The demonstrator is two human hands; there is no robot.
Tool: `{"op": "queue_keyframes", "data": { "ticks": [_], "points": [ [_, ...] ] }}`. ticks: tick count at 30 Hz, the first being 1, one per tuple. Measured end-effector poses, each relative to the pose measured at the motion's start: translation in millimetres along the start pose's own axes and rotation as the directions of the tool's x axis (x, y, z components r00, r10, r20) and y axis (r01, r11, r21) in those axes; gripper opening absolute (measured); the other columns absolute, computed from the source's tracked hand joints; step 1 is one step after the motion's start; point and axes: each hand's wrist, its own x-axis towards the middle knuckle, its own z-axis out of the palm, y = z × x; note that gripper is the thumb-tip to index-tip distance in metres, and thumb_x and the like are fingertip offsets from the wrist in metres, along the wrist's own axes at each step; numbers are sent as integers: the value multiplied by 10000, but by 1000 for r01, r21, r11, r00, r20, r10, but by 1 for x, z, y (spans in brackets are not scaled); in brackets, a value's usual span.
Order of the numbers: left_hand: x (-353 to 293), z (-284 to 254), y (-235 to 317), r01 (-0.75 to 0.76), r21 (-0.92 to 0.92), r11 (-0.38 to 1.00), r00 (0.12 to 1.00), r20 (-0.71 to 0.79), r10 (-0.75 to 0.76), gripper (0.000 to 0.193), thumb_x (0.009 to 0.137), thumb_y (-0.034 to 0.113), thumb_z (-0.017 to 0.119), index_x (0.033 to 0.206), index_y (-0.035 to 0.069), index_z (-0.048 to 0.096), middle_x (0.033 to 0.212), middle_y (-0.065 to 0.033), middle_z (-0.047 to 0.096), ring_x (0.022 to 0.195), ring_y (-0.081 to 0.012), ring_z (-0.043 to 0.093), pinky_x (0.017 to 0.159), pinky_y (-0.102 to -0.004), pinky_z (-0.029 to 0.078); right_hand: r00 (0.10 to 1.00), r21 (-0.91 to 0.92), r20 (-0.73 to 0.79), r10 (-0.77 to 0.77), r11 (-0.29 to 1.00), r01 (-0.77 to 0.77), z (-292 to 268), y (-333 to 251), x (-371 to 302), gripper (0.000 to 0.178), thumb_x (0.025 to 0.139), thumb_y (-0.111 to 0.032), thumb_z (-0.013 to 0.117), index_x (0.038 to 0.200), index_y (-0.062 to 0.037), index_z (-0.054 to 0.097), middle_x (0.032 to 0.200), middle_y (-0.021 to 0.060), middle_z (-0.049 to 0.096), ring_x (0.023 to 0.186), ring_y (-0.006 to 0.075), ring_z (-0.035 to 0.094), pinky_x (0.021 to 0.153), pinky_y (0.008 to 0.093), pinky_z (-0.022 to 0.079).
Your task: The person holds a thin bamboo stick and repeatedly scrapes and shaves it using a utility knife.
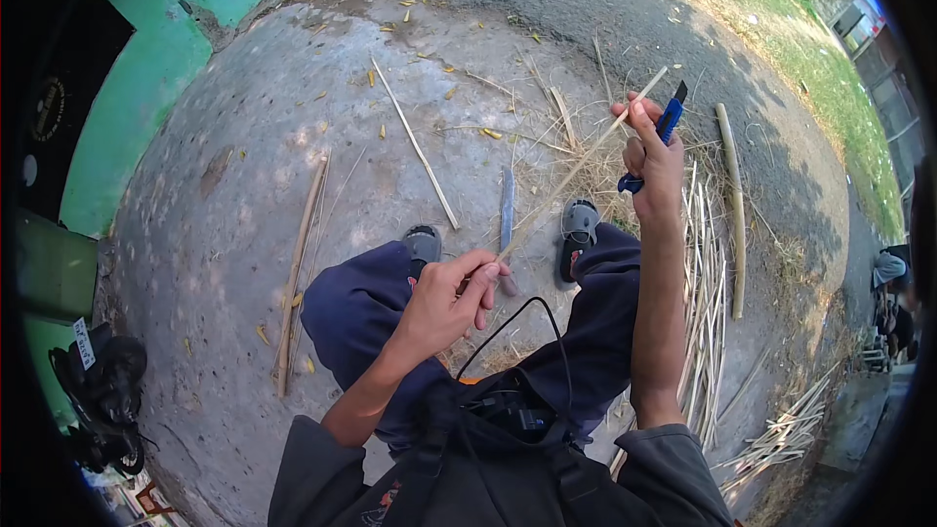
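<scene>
A thin pale bamboo strip (574,174) runs slantwise between my hands. The thumb and fingers of my left hand (451,301) pinch its near end, in front of my lap. Farther out to the right, my right hand (656,158) has the strip's far part between thumb and fingers. That same hand is also closed around a blue utility knife (670,123), whose dark blade points up and away from the strip. On the ground between my sandals lies a flat grey blade-like tool (508,203), its near end partly behind my left hand.
Many split strips (705,263) lie in a pile beside my right leg, with a bamboo pole (732,210) beyond. Shavings (605,171) litter the ground ahead. A single strip (415,141) and a longer pole (301,278) lie left. A motorcycle (102,385) stands near the green wall (146,78).
</scene>
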Motion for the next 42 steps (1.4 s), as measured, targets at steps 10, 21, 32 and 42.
{"op": "queue_keyframes", "data": {
  "ticks": [10, 21, 32, 42],
  "points": [
    [25, -38, 50, -4, -345, 938, 999, 32, 16, 302, 1160, 222, 423, 1218, -14, 603, 750, -32, 610, 546, -104, 631, 442, -227, 499, 994, -823, 84, -65, 557, 106, 7, 4, -13, 446, 1102, -436, 502, 1293, -82, 695, 1088, 246, 737, 1035, 438, 699, 900, 470, 527],
    [79, -55, 45, -143, -535, 833, 989, -108, 101, 298, 1150, 257, 473, 1191, 8, 632, 834, -38, 649, 675, -125, 668, 543, -267, 559, 970, -967, 228, -87, 95, 236, -1, 25, -12, 569, 1105, -488, 460, 1223, 12, 704, 1300, 227, 706, 1171, 401, 693, 1002, 477, 506],
    [65, -43, 37, -14, -498, 867, 982, 156, 105, 315, 1158, 229, 436, 1284, -7, 603, 875, -56, 666, 727, -121, 691, 602, -258, 562, 896, 75, 430, 114, 984, -161, 90, 12, -41, 417, 1094, -287, 607, 1360, 34, 618, 917, 3, 624, 578, 21, 411, 541, 210, 312],
    [54, -58, 22, 51, -425, 904, 979, 201, 39, 315, 1073, 77, 596, 1348, -69, 550, 1147, -173, 709, 963, -219, 755, 825, -326, 640, 957, 227, 265, 119, 957, -182, 80, 19, -20, 400, 1034, -228, 698, 1312, 52, 631, 870, -17, 589, 529, 10, 399, 498, 210, 289]
  ]
}}
